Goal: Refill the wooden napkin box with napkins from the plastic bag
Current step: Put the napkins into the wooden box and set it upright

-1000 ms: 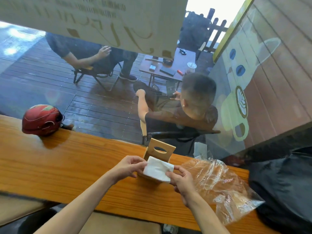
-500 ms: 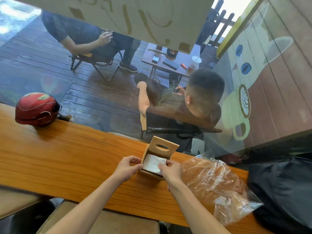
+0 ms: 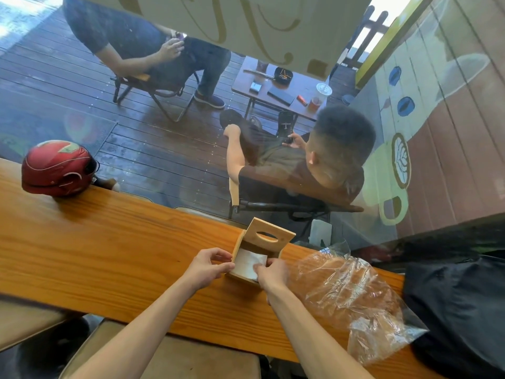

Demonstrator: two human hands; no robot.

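Note:
A light wooden napkin box [image 3: 269,236] stands on the wooden counter [image 3: 109,250], its slotted lid swung up. White napkins [image 3: 250,262] lie inside it. My left hand [image 3: 209,266] grips the box's near left corner. My right hand [image 3: 270,273] rests on the napkins' right side, fingers pressing them down into the box. A crumpled clear plastic bag [image 3: 355,299] lies on the counter just right of my right hand; I cannot tell what it holds.
A red helmet [image 3: 56,168] sits at the counter's far left. A black bag [image 3: 459,310] lies at the right end. Beyond the window glass, two people sit on chairs by a small table [image 3: 276,86] on a dark deck.
The napkin stack, held above the box in both hands a second ago, now sits inside it. My left hand moved to the box's corner; my right hand stays on the napkins.

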